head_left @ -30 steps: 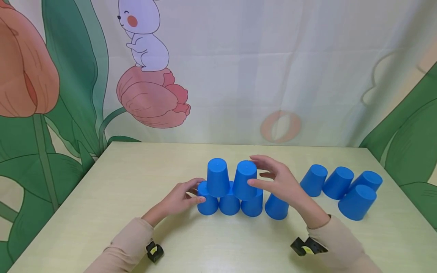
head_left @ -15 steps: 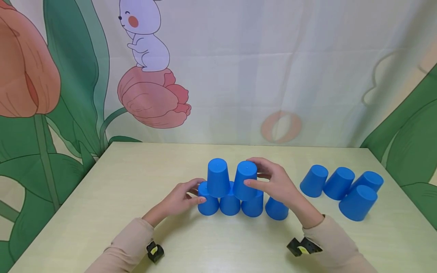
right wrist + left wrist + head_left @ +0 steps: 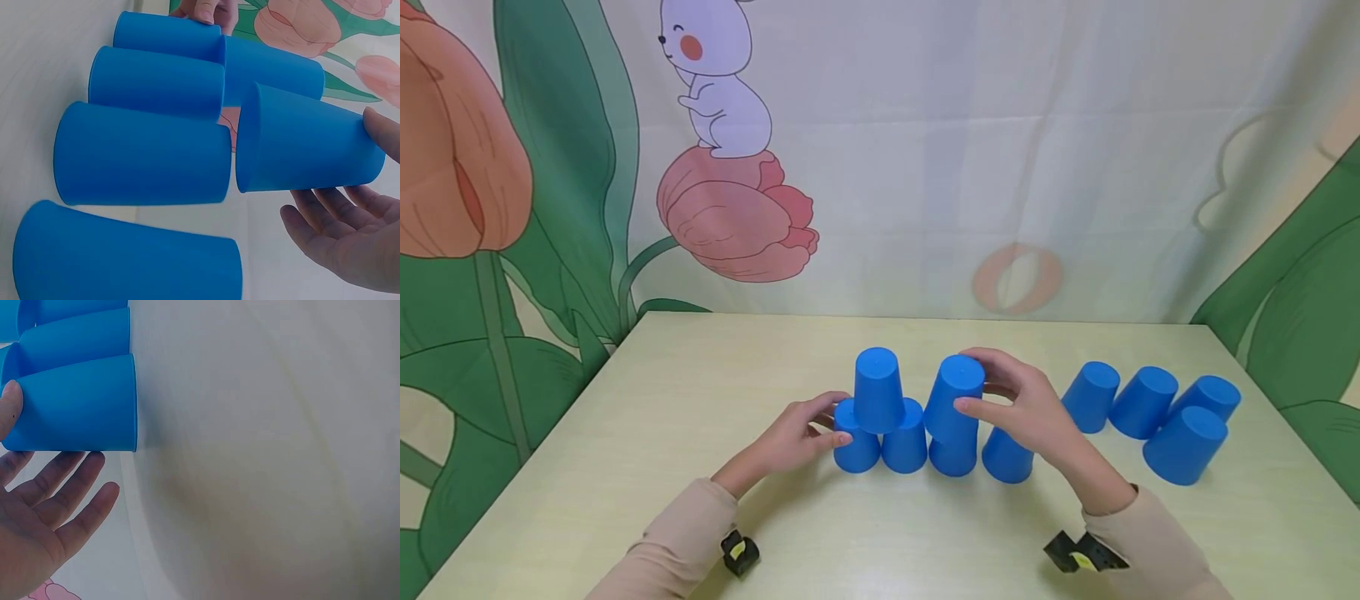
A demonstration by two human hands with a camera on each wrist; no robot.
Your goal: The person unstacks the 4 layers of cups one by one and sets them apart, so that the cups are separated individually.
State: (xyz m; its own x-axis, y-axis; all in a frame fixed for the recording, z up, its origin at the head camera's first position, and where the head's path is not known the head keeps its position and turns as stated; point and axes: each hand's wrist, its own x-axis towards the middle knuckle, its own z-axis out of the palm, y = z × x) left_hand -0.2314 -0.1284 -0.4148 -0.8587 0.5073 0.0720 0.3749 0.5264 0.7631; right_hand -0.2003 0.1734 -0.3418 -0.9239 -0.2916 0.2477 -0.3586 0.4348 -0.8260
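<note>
My right hand (image 3: 1030, 408) holds an upside-down blue cup (image 3: 951, 400) between thumb and fingers. In the right wrist view a narrow gap parts this held cup's rim (image 3: 248, 137) from the base of the cup below (image 3: 144, 155). On the left, my left hand (image 3: 793, 435) steadies the leftmost bottom cup (image 3: 856, 450), thumb on its near side, fingers along the other. Another blue cup (image 3: 878, 390) stands upside down across the first and second bottom cups. The second bottom cup (image 3: 905, 437) and third (image 3: 953, 457) continue the row.
Just right of the third bottom cup stands a separate blue cup (image 3: 1007, 457), partly behind my right hand. Several more upside-down cups (image 3: 1183, 446) are grouped on the table's right side. A printed curtain (image 3: 880, 167) hangs behind the pale table (image 3: 700, 383).
The right hand's cup was over the second and third bottom cups; it has now moved right and tilts above the third. My left hand has stayed in place.
</note>
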